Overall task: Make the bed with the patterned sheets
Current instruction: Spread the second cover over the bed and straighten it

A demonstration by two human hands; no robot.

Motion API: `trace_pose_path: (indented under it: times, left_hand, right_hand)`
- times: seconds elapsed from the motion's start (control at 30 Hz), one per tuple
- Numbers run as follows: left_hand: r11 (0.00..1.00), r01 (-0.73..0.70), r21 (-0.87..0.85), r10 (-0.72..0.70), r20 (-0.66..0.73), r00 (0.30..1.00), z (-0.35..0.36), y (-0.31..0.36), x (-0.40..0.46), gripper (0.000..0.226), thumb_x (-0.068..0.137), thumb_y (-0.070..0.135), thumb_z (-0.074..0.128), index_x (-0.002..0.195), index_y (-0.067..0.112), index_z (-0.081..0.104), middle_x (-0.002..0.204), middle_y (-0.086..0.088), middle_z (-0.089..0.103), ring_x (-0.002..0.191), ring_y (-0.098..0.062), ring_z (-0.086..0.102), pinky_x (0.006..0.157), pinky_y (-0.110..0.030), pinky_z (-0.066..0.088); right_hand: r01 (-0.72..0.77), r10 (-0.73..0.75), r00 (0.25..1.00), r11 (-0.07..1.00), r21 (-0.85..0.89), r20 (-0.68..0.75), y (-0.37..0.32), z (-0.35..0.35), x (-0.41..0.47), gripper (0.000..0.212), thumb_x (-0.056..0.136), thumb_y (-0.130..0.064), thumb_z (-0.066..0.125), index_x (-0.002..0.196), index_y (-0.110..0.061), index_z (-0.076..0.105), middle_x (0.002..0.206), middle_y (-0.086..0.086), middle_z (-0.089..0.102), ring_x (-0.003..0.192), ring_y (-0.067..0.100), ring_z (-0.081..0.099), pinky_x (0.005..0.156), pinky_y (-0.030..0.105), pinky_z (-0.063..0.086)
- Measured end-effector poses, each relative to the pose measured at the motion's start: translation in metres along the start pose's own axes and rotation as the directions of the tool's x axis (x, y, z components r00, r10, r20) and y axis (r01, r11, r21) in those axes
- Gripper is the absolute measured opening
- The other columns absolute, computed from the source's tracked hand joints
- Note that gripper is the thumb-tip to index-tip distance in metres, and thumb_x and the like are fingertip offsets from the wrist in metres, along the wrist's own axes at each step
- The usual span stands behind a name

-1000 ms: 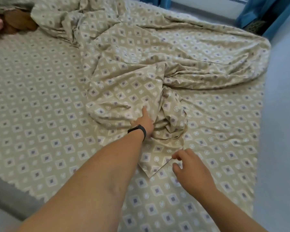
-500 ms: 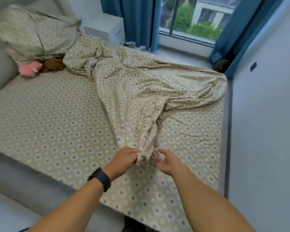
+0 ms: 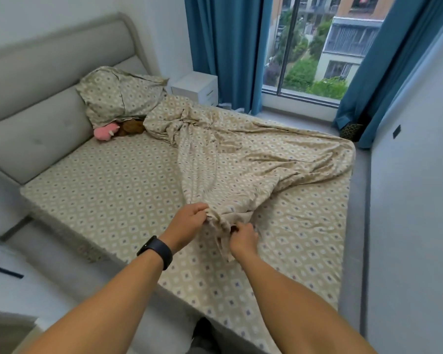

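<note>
Gripping the bunched near end of the loose top sheet (image 3: 241,175), both hands work close together above the foot half of the bed. Left hand (image 3: 189,221): fingers curled round a gathered fold of the sheet, thumb side up, black wristband (image 3: 155,251) on the wrist. Right hand (image 3: 243,237): fingers pinched on the same bunch just beside the left, a short tail of cloth hanging below the grip.

Top sheet: tan with a small diamond print. It runs from the hands back toward the head of the bed as a twisted rope, then fans out flat and wrinkled over the window side of the mattress as far as the far corner.

Fitted sheet (image 3: 108,190): same print, lies smooth over the mattress, exposed on the headboard side and along the near edge.

Pillow (image 3: 118,94) in matching cover leans against the grey padded headboard (image 3: 36,98). Tucked under its lower edge: a pink soft toy (image 3: 105,131) touching a brown soft toy (image 3: 131,126).

White nightstand (image 3: 196,88) stands beyond the pillow, beside blue curtains (image 3: 223,47) that frame a window (image 3: 317,44). Grey wall along the right side of the bed.
</note>
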State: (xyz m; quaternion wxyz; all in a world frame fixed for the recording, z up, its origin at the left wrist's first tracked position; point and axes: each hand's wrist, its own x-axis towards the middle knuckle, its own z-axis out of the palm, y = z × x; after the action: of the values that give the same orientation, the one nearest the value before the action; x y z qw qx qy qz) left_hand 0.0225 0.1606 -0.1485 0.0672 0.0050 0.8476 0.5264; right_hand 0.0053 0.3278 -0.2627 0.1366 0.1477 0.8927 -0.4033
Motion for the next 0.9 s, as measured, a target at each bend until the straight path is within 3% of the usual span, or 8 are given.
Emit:
trace_pose_path:
  times: [0.17,0.3,0.43,0.53,0.67,0.73,0.83,0.9]
  left_hand:
    - [0.939,-0.023,0.344,0.111,-0.237,0.965,-0.027,0.005,0.002,0.027,0.086,0.024,0.042,0.062,0.017,0.034,0.064,-0.005,0.042,0.060,-0.023,0.042,0.060,-0.037,0.029]
    - [0.823,0.164,0.544,0.032,-0.332,0.943,-0.010,0.020,-0.002,0.010,0.089,0.035,0.055,0.092,0.028,0.048,0.102,0.005,0.043,0.097,-0.023,0.044,0.082,-0.041,0.037]
    - [0.929,0.368,-0.043,-0.368,0.012,0.930,0.038,0.025,-0.021,0.035,0.094,0.056,0.054,0.096,0.022,0.046,0.101,-0.005,0.049,0.081,-0.023,0.050,0.074,-0.040,0.048]
    - [0.517,0.741,-0.429,-0.372,0.667,0.646,0.070,0.034,-0.038,0.071,0.089,0.082,0.039,0.083,0.016,0.066,0.077,-0.006,0.051,0.066,-0.022,0.053,0.065,-0.033,0.044]
    - [0.298,0.738,-0.606,-0.277,0.685,0.674,0.093,0.035,-0.038,0.058,0.101,0.050,0.045,0.115,-0.001,0.069,0.107,-0.022,0.070,0.101,-0.033,0.065,0.105,-0.048,0.048]
    - [0.280,0.737,-0.615,-0.283,0.681,0.676,0.097,0.046,-0.040,0.033,0.096,0.017,0.040,0.109,-0.005,0.061,0.096,-0.022,0.068,0.091,-0.033,0.067,0.094,-0.046,0.056]
    - [0.257,0.712,-0.654,-0.250,0.666,0.702,0.099,0.059,-0.046,0.042,0.087,-0.002,0.032,0.119,-0.012,0.059,0.108,-0.027,0.068,0.097,-0.038,0.068,0.088,-0.048,0.059]
    - [0.233,0.700,-0.675,-0.237,0.659,0.714,0.100,0.060,-0.055,0.054,0.078,-0.006,0.038,0.129,-0.013,0.056,0.129,-0.030,0.061,0.120,-0.042,0.060,0.100,-0.053,0.050]
  right_hand:
    - [-0.028,0.113,0.966,0.939,0.342,-0.231,-0.024,-0.056,-0.030,0.027,0.108,-0.023,0.030,0.093,-0.009,0.046,0.089,0.011,0.053,0.081,0.030,0.051,0.067,0.040,0.036]
    - [0.142,-0.009,0.935,0.925,0.351,-0.354,-0.051,-0.116,-0.060,0.024,0.107,-0.024,0.038,0.090,-0.012,0.051,0.080,0.006,0.056,0.071,0.022,0.052,0.059,0.033,0.036]
    - [0.239,-0.199,0.929,0.966,0.096,-0.312,-0.058,-0.147,-0.086,0.019,0.096,-0.023,0.059,0.079,-0.016,0.063,0.073,-0.004,0.063,0.069,0.009,0.057,0.062,0.028,0.041]
    - [0.264,-0.252,0.926,0.965,0.005,-0.281,-0.058,-0.145,-0.114,0.017,0.090,-0.025,0.066,0.073,-0.022,0.068,0.068,-0.009,0.066,0.066,-0.001,0.057,0.060,0.015,0.039]
    - [0.196,-0.184,0.973,0.977,0.081,-0.139,-0.033,-0.131,-0.156,0.021,0.094,-0.034,0.067,0.080,-0.021,0.076,0.076,-0.006,0.073,0.072,0.006,0.065,0.069,0.026,0.048]
    - [0.137,-0.098,0.987,0.929,0.345,-0.128,-0.019,-0.133,-0.180,0.041,0.103,-0.040,0.053,0.086,-0.013,0.078,0.076,0.000,0.073,0.065,0.007,0.061,0.066,0.028,0.048]
    - [-0.079,0.287,0.948,0.636,0.768,-0.140,0.035,-0.133,-0.164,0.052,0.103,-0.052,0.045,0.106,-0.009,0.074,0.089,0.003,0.071,0.071,0.011,0.061,0.066,0.028,0.051]
    - [-0.327,0.431,0.898,0.526,0.785,0.086,0.122,-0.098,-0.108,0.073,0.077,-0.075,0.064,0.123,-0.019,0.069,0.111,0.004,0.072,0.095,0.021,0.069,0.085,0.041,0.057]
